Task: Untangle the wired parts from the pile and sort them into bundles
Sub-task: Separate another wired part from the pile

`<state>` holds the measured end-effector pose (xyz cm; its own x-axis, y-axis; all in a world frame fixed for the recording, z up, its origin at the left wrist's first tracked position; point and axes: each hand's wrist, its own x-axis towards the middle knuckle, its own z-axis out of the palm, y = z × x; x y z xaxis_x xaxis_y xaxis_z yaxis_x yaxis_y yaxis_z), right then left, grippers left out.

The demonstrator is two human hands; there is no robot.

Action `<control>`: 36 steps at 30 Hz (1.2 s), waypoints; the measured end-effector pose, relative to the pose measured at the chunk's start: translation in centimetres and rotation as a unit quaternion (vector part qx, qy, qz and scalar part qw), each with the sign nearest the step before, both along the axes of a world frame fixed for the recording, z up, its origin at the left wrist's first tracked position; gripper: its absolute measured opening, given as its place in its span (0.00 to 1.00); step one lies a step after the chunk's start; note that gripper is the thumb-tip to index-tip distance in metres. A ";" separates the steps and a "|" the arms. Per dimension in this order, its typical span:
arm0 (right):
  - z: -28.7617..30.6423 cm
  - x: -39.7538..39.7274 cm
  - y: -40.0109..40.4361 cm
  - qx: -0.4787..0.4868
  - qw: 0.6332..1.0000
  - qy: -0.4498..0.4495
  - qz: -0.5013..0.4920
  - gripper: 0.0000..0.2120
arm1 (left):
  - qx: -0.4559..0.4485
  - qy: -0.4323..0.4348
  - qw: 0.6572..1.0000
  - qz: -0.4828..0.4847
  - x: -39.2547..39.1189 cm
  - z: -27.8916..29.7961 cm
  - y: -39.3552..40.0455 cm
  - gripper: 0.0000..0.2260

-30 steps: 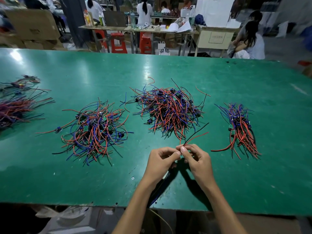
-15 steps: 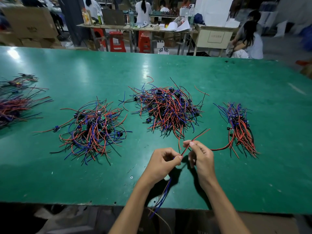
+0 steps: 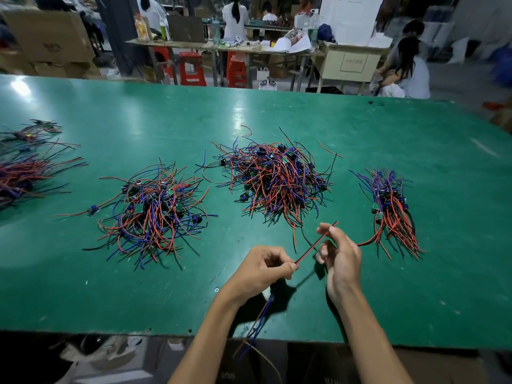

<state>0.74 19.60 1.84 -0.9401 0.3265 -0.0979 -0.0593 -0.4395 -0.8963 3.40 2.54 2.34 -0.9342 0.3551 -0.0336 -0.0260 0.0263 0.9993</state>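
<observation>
Above the near edge of the green worktop [image 3: 360, 128], both hands work on one red-and-black paired wire [image 3: 315, 243]. The left hand [image 3: 263, 270] has its fingers curled, pinching the lower end of this wire between thumb and forefinger; more blue and orange leads [image 3: 260, 322] hang from under that hand past the near edge. The right hand [image 3: 339, 259] pinches the wire nearer its upper end, its other fingers loosely curled, so the wire runs tilted between the two hands, up and away toward the far right.

Just beyond the hands sits the large tangled pile of red, blue and black wired parts [image 3: 277, 178], around the middle of the worktop. A second loose tangle of the same wires with small green boards [image 3: 155, 209] lies toward the left. A tidier aligned bundle [image 3: 390, 209] lies toward the right edge, one red lead trailing close to the right hand. More bundled wires [image 3: 22, 173] rest at the left edge.
</observation>
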 end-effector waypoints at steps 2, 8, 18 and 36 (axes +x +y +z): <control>0.0 0.0 0.0 -0.005 1.000 -0.006 -0.016 0.12 | 0.001 -0.004 1.000 -0.011 0.0 0.1 0.0 0.12; -0.3 -0.1 0.0 -0.021 0.998 -0.012 -0.062 0.12 | 0.011 -0.021 1.000 -0.018 0.1 0.5 -0.4 0.10; -2.2 0.4 -1.6 0.465 0.879 0.083 0.071 0.10 | 0.264 -0.148 0.933 0.193 -1.3 0.1 -0.1 0.08; -1.1 0.3 -1.7 0.196 0.977 0.076 0.045 0.14 | 0.208 -0.172 0.931 0.245 -1.5 0.4 1.7 0.07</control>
